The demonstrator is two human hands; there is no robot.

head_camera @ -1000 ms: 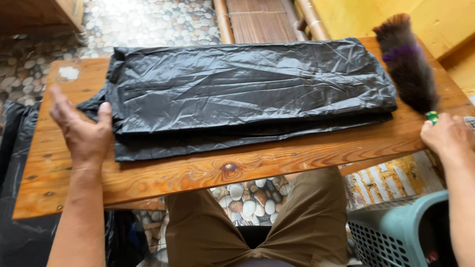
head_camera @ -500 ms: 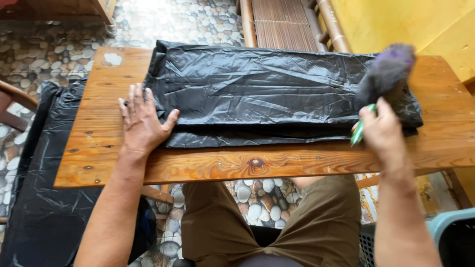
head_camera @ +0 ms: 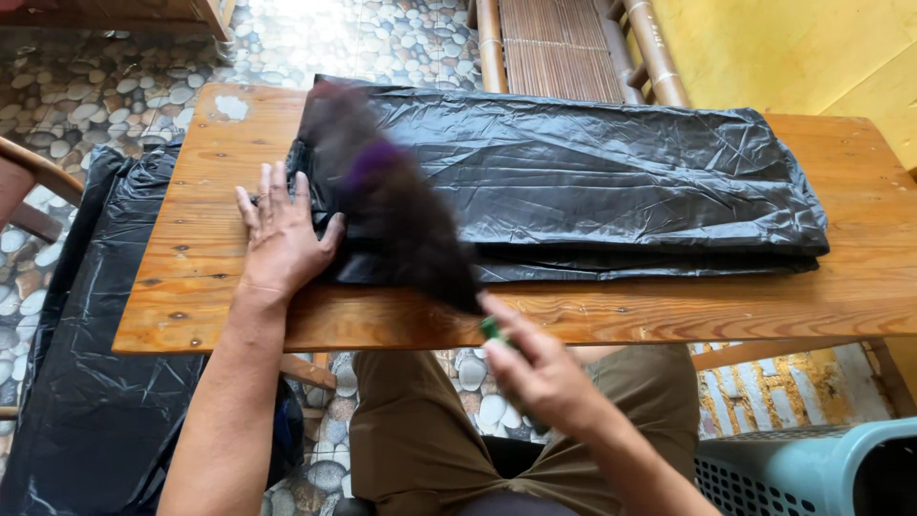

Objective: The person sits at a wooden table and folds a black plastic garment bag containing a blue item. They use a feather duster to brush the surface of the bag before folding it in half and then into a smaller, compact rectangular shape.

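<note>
Two hands at frame centre: left hand (head_camera: 280,239) flat, fingers spread, on the folded black plastic bag (head_camera: 611,182) lying across the wooden plank table (head_camera: 191,287). Right hand (head_camera: 535,368) grips a green-handled dark feather duster (head_camera: 401,215), blurred, over the bag's left end.

1. A wooden bench (head_camera: 621,315) of knotty orange-brown planks carries everything; a pale patch marks its far left corner.
2. A folded stack of black plastic bags (head_camera: 611,182) lies flat across its middle and right.
3. The left hand (head_camera: 282,239) rests palm-down on the bench, touching the stack's left end.
4. The bench stands on a pebble-patterned floor (head_camera: 115,76).
</note>
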